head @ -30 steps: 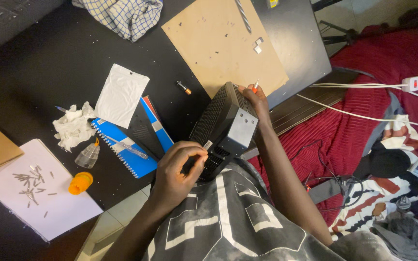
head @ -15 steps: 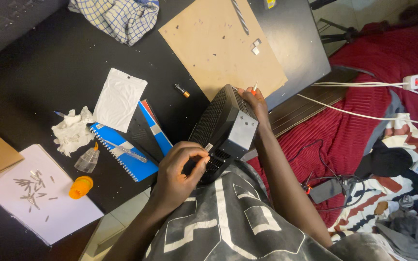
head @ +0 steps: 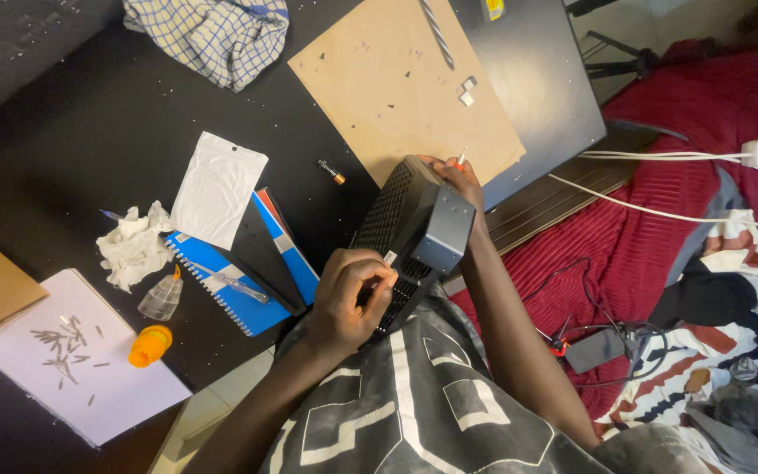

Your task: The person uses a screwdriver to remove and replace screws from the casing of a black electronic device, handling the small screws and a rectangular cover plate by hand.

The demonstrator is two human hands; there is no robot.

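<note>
The black box [head: 414,233] with the little holes in its side is leaning on the near edge of the dark table [head: 72,149], tipped up against the person's lap. The left hand [head: 351,297] is gripping the low end of the box, with its fingers curled tight around that end. The right hand [head: 460,178] is holding a small red-tipped screwdriver [head: 460,159] at the top end of the box, pinching it between its fingers. To do this part well, I think the left hand should be keeping the box very still, so it is not sliding off the edge. The tool should be standing straight in its spot, not slanting, and turning slowly with a soft push. Just beside the box, a blue notebook [head: 230,290] is lying with a black flat piece [head: 261,250] on top. A brown board [head: 396,83] is sitting toward the far edge, near the box. A white bag [head: 218,190], a crumpled tissue [head: 133,246] and an orange cap [head: 149,344] are resting further to the left. A white sheet [head: 125,395] with many tiny metal bits [head: 59,342] is lying near the left corner, so any small part could be going there safely.
</note>
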